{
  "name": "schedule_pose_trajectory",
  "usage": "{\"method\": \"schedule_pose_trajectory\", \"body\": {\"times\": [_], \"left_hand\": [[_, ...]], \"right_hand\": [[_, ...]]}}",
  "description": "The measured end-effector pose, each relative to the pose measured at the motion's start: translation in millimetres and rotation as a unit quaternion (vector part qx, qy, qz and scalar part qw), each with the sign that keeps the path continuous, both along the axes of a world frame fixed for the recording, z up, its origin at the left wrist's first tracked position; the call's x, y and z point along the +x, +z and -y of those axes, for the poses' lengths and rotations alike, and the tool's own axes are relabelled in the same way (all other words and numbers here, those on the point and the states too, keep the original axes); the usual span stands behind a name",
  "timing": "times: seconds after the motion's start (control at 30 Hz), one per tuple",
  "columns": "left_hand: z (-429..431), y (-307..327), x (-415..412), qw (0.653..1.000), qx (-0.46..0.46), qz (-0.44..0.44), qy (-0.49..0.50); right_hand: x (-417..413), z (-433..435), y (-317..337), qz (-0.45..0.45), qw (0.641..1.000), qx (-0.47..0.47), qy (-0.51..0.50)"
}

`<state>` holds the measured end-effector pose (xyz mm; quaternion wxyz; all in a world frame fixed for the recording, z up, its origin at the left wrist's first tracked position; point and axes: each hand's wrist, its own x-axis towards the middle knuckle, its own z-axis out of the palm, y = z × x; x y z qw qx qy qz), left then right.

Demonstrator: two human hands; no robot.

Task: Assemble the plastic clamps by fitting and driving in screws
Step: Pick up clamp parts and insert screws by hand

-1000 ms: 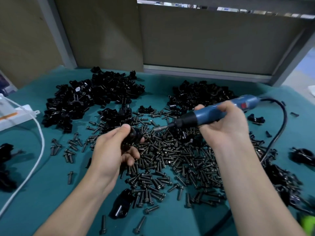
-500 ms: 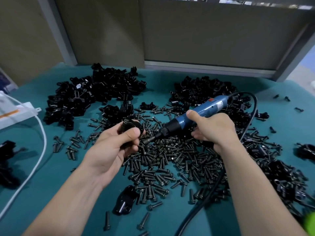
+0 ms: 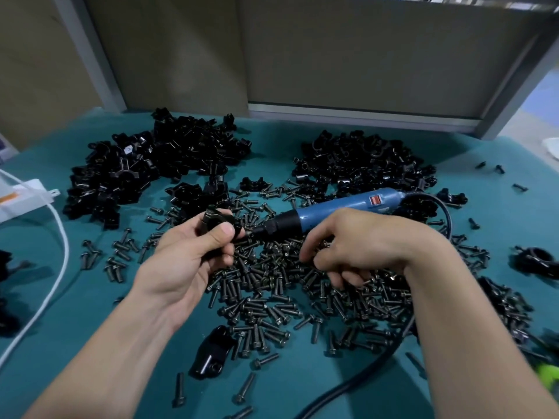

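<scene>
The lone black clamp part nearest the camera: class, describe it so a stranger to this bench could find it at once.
On the teal mat, find the scatter of screws in the middle. At its near left edge lies the clamp part. Unlike the heaped black parts farther back, it is the only one there, glossy, with a round hole facing the camera.

The left hand (image 3: pixel 187 261) covers most of the clamp (image 3: pixel 216 219), just left of the screwdriver (image 3: pixel 338 208), whose tip vanishes behind the thumb.
</scene>
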<state>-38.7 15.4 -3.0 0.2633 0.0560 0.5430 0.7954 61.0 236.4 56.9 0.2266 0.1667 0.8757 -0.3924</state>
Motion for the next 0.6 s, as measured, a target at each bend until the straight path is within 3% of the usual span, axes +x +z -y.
{"method": "schedule_pose_trajectory", "body": {"times": [0.1, 0.23, 0.37, 0.6], "left_hand": [[1, -3, -3, 1.0, 0.003, -0.008, 0.016], [0, -1, -3, 0.999, 0.022, 0.016, 0.034], [1, 2, 0, 0.997, 0.064, 0.037, 0.011], [2, 5, 1, 0.998, 0.051, 0.016, 0.024]], "right_hand": [[-6, 12, 7, -0.031, 0.988, 0.149, 0.019], [-13, 39, 0, 0.007, 0.958, 0.288, -0.009], [-20, 55, -12, 0.014, 0.945, 0.32, -0.064], [-21, 61, -13, 0.002, 0.929, 0.368, -0.046]]}}
